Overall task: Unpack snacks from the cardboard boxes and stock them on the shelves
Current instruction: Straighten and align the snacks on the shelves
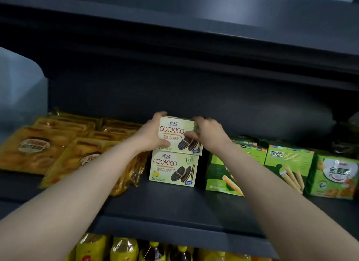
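Fingers (pixel 163 143) of both hands curled round the top Cookico box (pixel 177 135).
Left hand (pixel 153 133) held its left side, right hand (pixel 208 133) its right; it sat on a second box (pixel 173 168) mid-shelf (pixel 174 204).

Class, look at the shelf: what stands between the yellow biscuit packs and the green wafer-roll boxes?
In the head view, two stacked Cookico boxes: the upper box, held by the left hand and right hand, sits on the lower box.

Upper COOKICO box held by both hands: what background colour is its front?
Pale green upper COOKICO box; head view.
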Tool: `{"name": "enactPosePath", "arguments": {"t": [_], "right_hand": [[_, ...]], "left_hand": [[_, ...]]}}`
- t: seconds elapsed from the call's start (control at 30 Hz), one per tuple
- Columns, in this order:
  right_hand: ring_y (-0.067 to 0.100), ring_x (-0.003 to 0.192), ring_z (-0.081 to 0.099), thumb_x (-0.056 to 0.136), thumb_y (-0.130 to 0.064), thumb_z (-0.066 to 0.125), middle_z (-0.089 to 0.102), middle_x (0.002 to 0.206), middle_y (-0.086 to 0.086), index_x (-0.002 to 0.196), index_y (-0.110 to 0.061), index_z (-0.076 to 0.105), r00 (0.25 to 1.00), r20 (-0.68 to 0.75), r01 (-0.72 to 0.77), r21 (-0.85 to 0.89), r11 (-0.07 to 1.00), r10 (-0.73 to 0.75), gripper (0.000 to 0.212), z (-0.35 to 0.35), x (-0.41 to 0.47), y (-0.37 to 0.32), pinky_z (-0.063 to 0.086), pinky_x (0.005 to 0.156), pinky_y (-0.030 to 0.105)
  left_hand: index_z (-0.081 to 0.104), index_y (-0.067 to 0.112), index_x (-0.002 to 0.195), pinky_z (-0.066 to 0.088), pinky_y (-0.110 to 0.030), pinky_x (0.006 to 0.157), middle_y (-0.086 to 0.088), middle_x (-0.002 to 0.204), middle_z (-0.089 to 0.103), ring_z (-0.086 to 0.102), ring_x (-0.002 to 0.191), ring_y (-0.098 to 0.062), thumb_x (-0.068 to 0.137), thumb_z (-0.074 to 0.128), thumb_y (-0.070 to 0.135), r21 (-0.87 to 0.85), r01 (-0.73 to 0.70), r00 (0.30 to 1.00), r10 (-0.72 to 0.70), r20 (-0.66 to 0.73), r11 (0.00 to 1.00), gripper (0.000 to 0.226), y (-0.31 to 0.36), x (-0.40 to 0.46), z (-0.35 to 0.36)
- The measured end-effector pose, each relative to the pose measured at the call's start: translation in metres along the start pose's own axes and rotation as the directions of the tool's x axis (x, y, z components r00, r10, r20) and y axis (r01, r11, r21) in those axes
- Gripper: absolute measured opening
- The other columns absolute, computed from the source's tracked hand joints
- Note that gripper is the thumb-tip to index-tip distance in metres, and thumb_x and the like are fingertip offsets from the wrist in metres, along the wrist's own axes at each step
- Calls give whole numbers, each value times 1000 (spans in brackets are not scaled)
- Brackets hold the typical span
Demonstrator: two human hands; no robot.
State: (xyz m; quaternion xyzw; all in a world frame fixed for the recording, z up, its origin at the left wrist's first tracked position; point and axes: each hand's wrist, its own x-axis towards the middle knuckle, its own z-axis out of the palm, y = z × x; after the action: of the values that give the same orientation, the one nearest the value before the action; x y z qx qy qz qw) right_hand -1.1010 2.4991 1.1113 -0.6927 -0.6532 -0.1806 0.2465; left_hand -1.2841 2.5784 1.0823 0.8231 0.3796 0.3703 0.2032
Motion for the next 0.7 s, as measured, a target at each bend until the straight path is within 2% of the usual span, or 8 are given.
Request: {"name": "enactPosePath", "arguments": {"t": [0.3, 0.4, 0.43, 0.5, 0.53, 0.6, 0.63, 0.7], "right_hand": [[36, 119, 54, 85, -52, 71, 51, 135, 13, 141, -16, 47, 1000, 9, -7, -12, 1000, 7, 71, 8, 8, -3, 46, 96, 39], [36, 122, 52, 86, -54, 70, 49, 137, 12, 144, -16, 44, 1000, -19, 7, -24, 1000, -7, 74, 12, 5, -2, 44, 98, 41], [36, 124, 49, 86, -55, 69, 48, 139, 12, 146, -17, 42, 997, -67, 30, -60, 998, -35, 76, 15, 0, -2, 42, 101, 42], [39, 132, 43, 87, -60, 64, 47, 141, 16, 150, -16, 39, 960, -232, 97, -243, 965, -155, 81, 24, -12, 4, 36, 109, 46], [40, 136, 40, 89, -63, 58, 47, 142, 18, 151, -16, 39, 921, -317, 115, -334, 936, -226, 80, 30, -20, 9, 32, 113, 49], [42, 143, 32, 95, -67, 44, 43, 146, 21, 153, -17, 36, 852, -426, 113, -420, 901, -305, 77, 42, -35, 24, 24, 118, 55], [43, 145, 27, 97, -67, 39, 39, 150, 22, 155, -17, 33, 834, -453, 104, -433, 895, -316, 76, 47, -42, 35, 21, 119, 57], [43, 149, 19, 99, -67, 37, 29, 157, 24, 157, -17, 26, 814, -474, 93, -464, 881, -335, 78, 54, -57, 65, 16, 119, 61]], "left_hand": [[20, 31, 152, 54, -23, 71, 5, 116, 63, 63, 99, -9, 73, 83, 4, -52, -21, 1000, 22, 13, 998, 104, -16, 16, -1], [8, 33, 156, 53, -23, 72, -1, 128, 61, 63, 105, -14, 73, 84, 9, -26, -12, 1000, 12, 15, 1000, 116, -12, 13, -1], [-3, 35, 156, 55, -28, 79, -6, 140, 53, 62, 112, -18, 72, 86, 14, -4, -6, 1000, 6, 9, 1000, 124, -10, 8, 0], [-21, 40, 152, 47, -44, 105, -11, 164, 11, 39, 140, -31, 69, 89, 28, 183, -47, 996, 61, -72, 982, 138, -9, -6, 7], [-22, 38, 152, 34, -50, 116, -9, 165, -6, 18, 150, -34, 67, 89, 37, 342, -117, 976, 171, -132, 932, 140, -10, -13, 12], [-14, 23, 156, 11, -53, 122, -13, 164, -16, -10, 151, -37, 68, 82, 55, 661, -279, 882, 458, -111, 697, 135, -9, -26, 24], [-9, 15, 157, 6, -52, 123, -16, 163, -16, -15, 150, -37, 70, 77, 61, 743, -335, 843, 536, -38, 579, 132, -7, -31, 30], [-7, 7, 157, 1, -51, 123, -19, 162, -20, -21, 149, -36, 71, 71, 68, 821, -374, 824, 561, 81, 431, 131, -4, -32, 44]]}}
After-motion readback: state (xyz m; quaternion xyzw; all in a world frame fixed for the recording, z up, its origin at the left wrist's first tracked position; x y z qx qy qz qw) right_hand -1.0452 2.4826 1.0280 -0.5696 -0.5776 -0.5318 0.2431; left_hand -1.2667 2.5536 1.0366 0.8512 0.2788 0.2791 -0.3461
